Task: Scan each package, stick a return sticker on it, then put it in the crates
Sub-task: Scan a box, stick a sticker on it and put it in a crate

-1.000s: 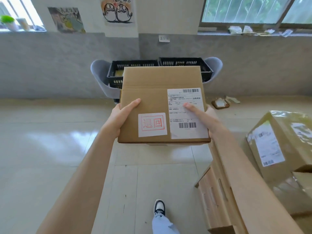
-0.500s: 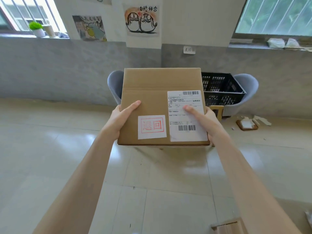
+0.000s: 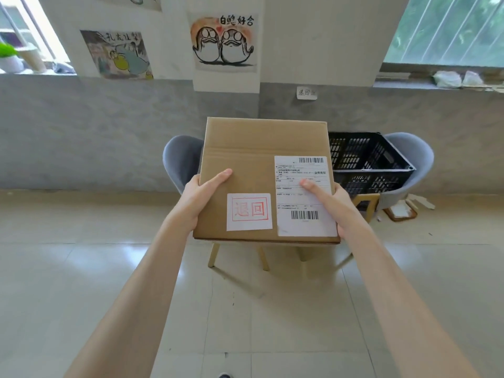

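So box sits between both hands | left hand grips left edge, thumb on top | right hand grips right edge, thumb on label

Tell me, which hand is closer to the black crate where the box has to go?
Probably the right hand. It grips the box on the side where the black crate sits on the grey chair. The left hand grips the far edge, so it only steadies.
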{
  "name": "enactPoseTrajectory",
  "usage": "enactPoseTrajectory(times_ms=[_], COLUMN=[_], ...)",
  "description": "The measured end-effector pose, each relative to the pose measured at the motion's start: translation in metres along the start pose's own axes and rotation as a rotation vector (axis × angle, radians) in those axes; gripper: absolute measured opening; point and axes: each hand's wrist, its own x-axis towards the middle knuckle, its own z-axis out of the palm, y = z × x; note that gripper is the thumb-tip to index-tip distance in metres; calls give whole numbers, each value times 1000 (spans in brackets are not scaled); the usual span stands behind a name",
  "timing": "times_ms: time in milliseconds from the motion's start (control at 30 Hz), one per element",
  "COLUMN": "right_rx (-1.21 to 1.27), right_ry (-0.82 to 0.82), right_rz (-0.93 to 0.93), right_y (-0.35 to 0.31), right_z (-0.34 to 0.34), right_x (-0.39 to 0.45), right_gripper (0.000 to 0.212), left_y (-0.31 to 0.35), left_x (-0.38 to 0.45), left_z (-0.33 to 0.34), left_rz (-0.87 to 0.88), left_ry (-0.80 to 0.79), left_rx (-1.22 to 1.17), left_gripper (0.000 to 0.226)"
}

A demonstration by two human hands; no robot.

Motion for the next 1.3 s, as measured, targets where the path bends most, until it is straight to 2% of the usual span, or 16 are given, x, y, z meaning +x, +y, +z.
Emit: enactPoseTrajectory(times_ms=[100,167,333,467,733,933,1133,1300], right_rx=[10,24,37,32,19,-9,-2,-37], right_ry=[20,26,42,47,-25,-107,-131,-142], right_rz=[-21,-31,-12,17,59,75,113,135], right_y=[-8,-14,-29,-34,-36,-42,-34,-20], right_z=[27,42,65,74,80,83,90,98], right_x=[29,47,94,139,248,333,389,431], right_gripper=[35,27,34,54,38,63,58,65], left_y=[20,31,45,51,54,61,59,53], left_x=[43,70,128,173,260,319,367,402], left_z=[-15,-23,-30,-25,-2,14,23,27], left_rz=[6,4,-4,-36,-77,-87,-136,-163], left_ry=[-26,-42,-56,-43,20,90,133,131], left_rx=[45,65,67,69,61,80,90,91], left_gripper=[58,63,69,70,71,71,69,65])
